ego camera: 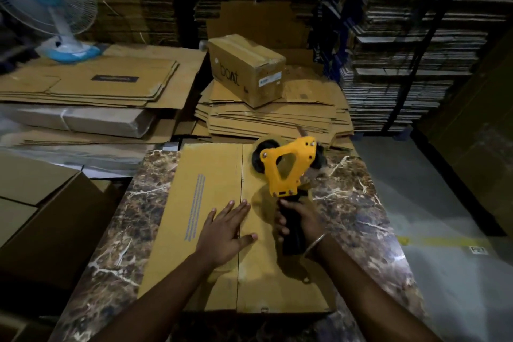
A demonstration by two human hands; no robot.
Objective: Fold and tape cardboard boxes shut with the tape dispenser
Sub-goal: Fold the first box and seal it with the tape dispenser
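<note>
Two forearms reach in from six o'clock over a marble-patterned table (361, 203). On it lies the cardboard box (211, 272), flaps folded shut, centre seam running toward twelve o'clock. Left hand (226, 230) lies flat, fingers straight and spread, pressing the box top beside the seam. Right hand (298, 223), a bangle at its wrist, curls round the black handle of the yellow tape dispenser (286, 166), whose head stands over the seam at the box's far end. Beyond, at twelve o'clock, a taped box (247, 69) sits on flattened cardboard (277, 119); a fan (52, 5) stands at ten o'clock.
</note>
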